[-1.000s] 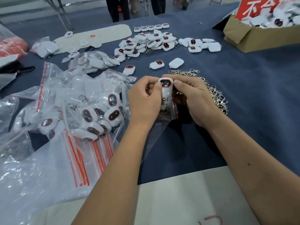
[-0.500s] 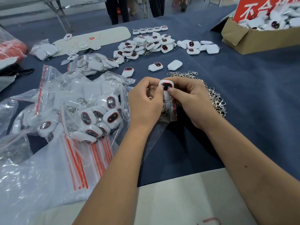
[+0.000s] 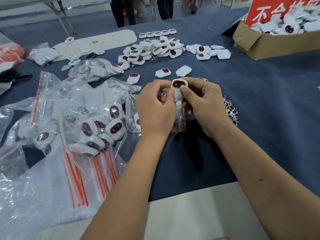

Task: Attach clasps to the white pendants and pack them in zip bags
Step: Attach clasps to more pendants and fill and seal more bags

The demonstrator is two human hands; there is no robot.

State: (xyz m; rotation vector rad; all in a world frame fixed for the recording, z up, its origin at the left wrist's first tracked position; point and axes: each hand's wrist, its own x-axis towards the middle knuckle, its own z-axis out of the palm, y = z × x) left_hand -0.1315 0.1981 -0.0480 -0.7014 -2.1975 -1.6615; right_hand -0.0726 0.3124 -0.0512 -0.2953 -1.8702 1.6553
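Holding a white pendant (image 3: 178,89) upright above the blue worktop (image 3: 268,101), we see both hands meet at the middle of the view. The left hand (image 3: 155,110) has its grip curled, thumb pressed to the pendant's left edge; the right hand (image 3: 202,104) pinches the pendant with its thumb across the dark, red-rimmed face. Just below the pendant, between the two hands, hangs a small zip bag (image 3: 180,118) with a red seal strip; the pendant's lower end sits at the bag's mouth, and we cannot tell how far it is inside. A small metal ring shows beside the left thumb.

To the left lie several clear zip bags (image 3: 97,125) already filled with pendants, their clasps visible through the plastic. Empty zip bags (image 3: 86,174) with red strips fan out beneath them, on top of a large clear plastic sheet (image 3: 34,196). Farther back, another filled bag (image 3: 93,70) rests near a heap of loose pendants (image 3: 150,49), and three single pendants (image 3: 162,72) lie just beyond the hands. A pile of metal clasps (image 3: 230,110) lies on the worktop, partly hidden behind the right hand. At the upper right, an open cardboard box (image 3: 270,44) holds many more white pendants, with a red sign (image 3: 270,9) standing in it. A pale board (image 3: 199,213) lies at the near edge of the worktop under the forearms.
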